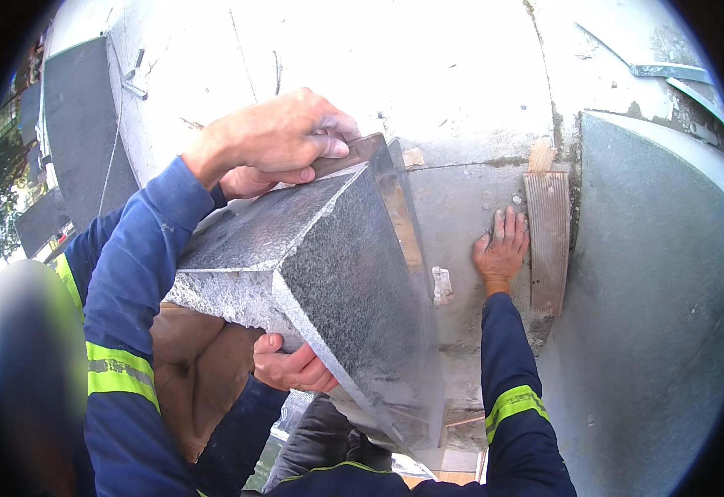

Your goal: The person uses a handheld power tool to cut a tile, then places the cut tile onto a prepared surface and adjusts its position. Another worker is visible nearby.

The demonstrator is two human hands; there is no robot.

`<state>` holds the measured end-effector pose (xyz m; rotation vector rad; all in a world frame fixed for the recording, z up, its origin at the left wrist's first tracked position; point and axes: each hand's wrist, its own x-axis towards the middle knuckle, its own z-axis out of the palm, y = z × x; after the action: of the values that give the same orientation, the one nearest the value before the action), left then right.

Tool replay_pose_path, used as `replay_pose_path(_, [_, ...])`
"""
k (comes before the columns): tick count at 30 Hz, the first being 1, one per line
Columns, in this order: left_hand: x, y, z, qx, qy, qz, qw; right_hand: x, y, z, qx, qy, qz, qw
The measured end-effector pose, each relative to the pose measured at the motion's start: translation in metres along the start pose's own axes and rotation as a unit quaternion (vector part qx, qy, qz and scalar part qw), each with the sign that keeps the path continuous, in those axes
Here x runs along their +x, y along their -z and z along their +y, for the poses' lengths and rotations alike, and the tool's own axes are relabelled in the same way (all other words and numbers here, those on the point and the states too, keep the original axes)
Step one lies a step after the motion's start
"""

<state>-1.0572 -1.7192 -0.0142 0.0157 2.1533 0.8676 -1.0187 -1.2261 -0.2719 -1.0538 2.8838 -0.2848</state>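
A grey speckled granite piece (354, 265), made of slabs meeting at an edge, stands tilted in the middle. My left hand (283, 132) is closed at its upper edge, fingers curled by a brown wood-like strip (354, 155). Partly under it lies a co-worker's hand (254, 179) on the same edge. Another hand (296, 364), apparently the co-worker's, grips the lower edge from below. To the right, my right hand (501, 253) rests flat on the dusty concrete surface (457, 199), fingers extended, holding nothing, beside a wooden board (547, 240).
A large grey slab (644, 298) stands at the right. Dark slabs (84, 124) lie at the far left, near a thin cable. Metal strips (668, 71) sit at the far right. A blurred rounded grey shape (31, 356) fills the left rim. Brown trousers (192, 356) show below the granite.
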Motion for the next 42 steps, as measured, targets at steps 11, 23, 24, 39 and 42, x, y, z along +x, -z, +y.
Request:
replay_pose_path(11, [0.103, -0.082, -0.077, -0.013, 0.082, -0.027, 0.996, 0.006, 0.0, -0.008, 0.012, 0.011, 0.015, 1.0])
replay_pose_path(23, [0.101, -0.083, -0.084, -0.084, 0.087, -0.048, 0.992, 0.001, 0.006, -0.008, 0.011, 0.006, 0.007, 1.0])
replay_pose_path(24, [0.102, -0.082, -0.086, -0.107, 0.098, -0.051, 0.988, 0.003, 0.005, -0.008, 0.014, 0.011, 0.008, 1.0])
replay_pose_path(39, [0.134, -0.055, -0.068, -0.063, 0.124, -0.194, 0.971, 0.032, 0.048, -0.158, 0.839, -0.495, 0.02, 0.226])
replay_pose_path(42, [0.134, -0.061, -0.064, -0.046, 0.124, -0.18, 0.975, 0.026, 0.04, -0.157, 0.843, -0.492, -0.002, 0.218])
